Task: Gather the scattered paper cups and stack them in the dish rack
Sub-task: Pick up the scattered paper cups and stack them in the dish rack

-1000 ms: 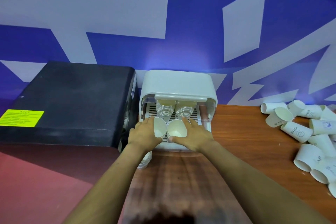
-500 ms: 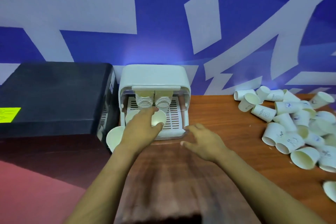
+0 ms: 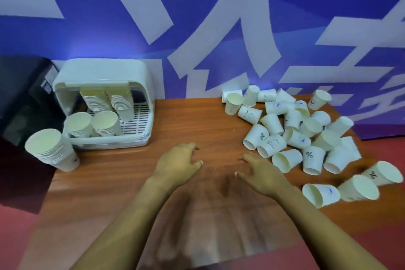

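Observation:
A white covered dish rack (image 3: 140, 76) stands at the back left of the wooden table (image 3: 114, 173). Inside it are several stacks of paper cups (image 3: 103, 123), two leaning at the back and two in front. Another stack of cups (image 3: 52, 149) stands on the table just left of the rack. A heap of scattered paper cups (image 3: 306, 136) lies on the right half of the table. My left hand (image 3: 177, 164) and my right hand (image 3: 260, 171) hover over the middle of the table, both holding nothing, fingers relaxed. My right hand is close to the heap's near edge.
A large black box (image 3: 19, 103) sits left of the rack at the table's end. A blue wall with white shapes (image 3: 197, 28) rises right behind the table. Red floor shows at the lower left and far right.
Both hands let go of the cup stacks in the rack and drew back to the middle of the table. The view has swung right toward the heap of cups.

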`<state>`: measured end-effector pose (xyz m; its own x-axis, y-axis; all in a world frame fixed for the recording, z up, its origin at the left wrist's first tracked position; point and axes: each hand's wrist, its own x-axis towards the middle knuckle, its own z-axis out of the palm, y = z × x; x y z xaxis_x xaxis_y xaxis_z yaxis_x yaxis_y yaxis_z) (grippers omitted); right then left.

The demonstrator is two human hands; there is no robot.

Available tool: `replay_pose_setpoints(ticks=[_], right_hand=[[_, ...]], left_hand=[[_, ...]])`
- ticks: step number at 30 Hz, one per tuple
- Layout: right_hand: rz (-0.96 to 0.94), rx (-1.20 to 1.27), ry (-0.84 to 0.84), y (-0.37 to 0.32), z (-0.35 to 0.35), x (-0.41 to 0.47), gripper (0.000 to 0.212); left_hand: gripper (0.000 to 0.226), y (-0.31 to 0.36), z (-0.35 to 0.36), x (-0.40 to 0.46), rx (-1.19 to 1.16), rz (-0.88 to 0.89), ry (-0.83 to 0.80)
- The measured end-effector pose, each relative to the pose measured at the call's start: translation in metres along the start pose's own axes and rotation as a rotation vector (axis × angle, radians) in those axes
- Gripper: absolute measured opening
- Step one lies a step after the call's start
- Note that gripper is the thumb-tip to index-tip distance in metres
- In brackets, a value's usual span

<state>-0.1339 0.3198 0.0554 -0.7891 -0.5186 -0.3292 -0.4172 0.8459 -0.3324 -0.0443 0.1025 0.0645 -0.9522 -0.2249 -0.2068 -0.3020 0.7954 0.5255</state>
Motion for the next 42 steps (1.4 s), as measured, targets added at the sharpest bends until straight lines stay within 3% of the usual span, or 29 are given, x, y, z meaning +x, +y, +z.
replay_pose_setpoints(ticks=[8, 16, 27, 35, 42], right_hand=[[0.089, -0.172, -0.113, 0.142, -0.015, -0.047, 0.075], [0.131, -0.366, -0.087, 0.207, -0.017, -0.046, 0.069], [0.052, -0.345, -0.155, 0.262, -0.015, -0.019, 0.074], [0.001, -0.223, -0.143, 0.275, -0.01, -0.006, 0.07], [-0.027, -0.186, -0.09, 0.273, -0.002, 0.0, 0.067]], left_hand=[[0.048, 0.1, 0.105, 0.005, 0.017, -0.034, -0.142], [0.061, 0.154, 0.134, 0.036, 0.062, 0.033, -0.153], [0.074, 0.21, 0.19, 0.121, 0.223, 0.105, -0.246], [0.075, 0.226, 0.225, 0.147, 0.175, 0.008, -0.291], [0.069, 0.214, 0.246, 0.143, 0.276, -0.069, -0.293]])
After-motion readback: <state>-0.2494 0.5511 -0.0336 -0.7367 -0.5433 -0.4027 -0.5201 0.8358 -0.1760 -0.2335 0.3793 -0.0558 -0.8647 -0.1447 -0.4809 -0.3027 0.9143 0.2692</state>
